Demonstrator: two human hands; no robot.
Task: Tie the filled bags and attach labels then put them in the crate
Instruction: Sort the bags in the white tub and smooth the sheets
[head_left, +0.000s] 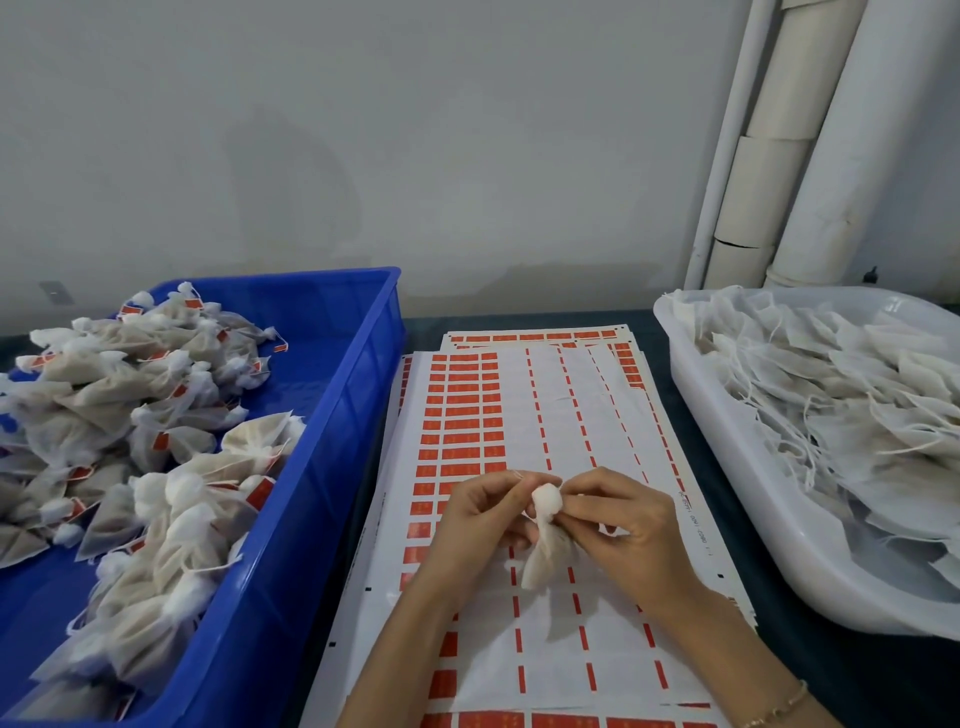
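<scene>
Crate (358, 374), left: tied, labelled bags (130, 410) heaped. Tub (727, 499), right: untied stock (831, 395). Left hand (475, 525), right hand (626, 525) — grip pinching one unlabelled bag (548, 558).

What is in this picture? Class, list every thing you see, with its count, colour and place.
crate: one, blue, left side of table.
tied bags: many, off-white with red labels, heaped in crate.
label sheets: a stack, white with red labels, centre.
tub: one, white, right.
untied bags: many, white, in tub.
held bag: one, off-white, above the sheets.
pipes: several, cream, upper right by wall.
table: one, dark, beneath everything.
bracelet: one, gold, right wrist.
left hand: fingers hold the held bag's top.
right hand: fingers pinch its neck.
</scene>
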